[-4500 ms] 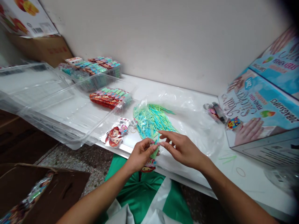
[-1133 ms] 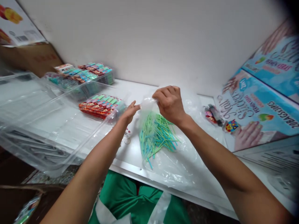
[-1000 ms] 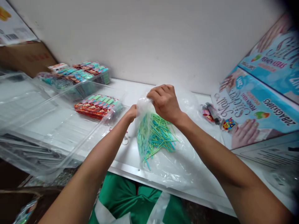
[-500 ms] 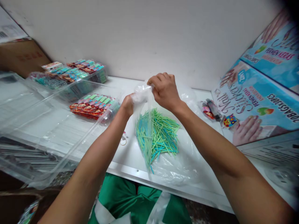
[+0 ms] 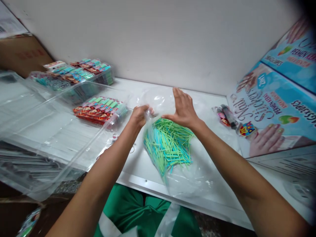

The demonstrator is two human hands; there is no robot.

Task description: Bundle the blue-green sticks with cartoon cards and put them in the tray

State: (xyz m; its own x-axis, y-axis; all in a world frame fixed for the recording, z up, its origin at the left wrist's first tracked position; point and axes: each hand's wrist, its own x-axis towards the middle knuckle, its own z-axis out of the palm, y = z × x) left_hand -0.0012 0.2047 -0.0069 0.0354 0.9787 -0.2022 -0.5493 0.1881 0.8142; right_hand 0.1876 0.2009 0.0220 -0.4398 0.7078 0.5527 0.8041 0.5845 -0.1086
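Note:
A clear plastic bag (image 5: 197,181) lies on the white table, holding a heap of thin green and blue sticks (image 5: 172,144). My left hand (image 5: 141,116) pinches the bag's edge at the upper left of the heap. Over the far side of the heap is my right hand (image 5: 184,108), its fingers raised and its thumb stretched out to the left, apart from the fingers. It grips nothing. A small ring-like band (image 5: 132,149) rests on the table left of the bag, partly beside my left forearm.
Packed candy sachets (image 5: 100,110) lie to the left, with a clear bin (image 5: 71,161) in front. Behind them stands a full clear container (image 5: 106,77). Printed blue boxes (image 5: 278,108) stand at the right, near small packets (image 5: 225,117).
My right hand has let go of the bag's gathered top and opened. My left hand has moved slightly lower and right, and the bag's top has dropped and spread out.

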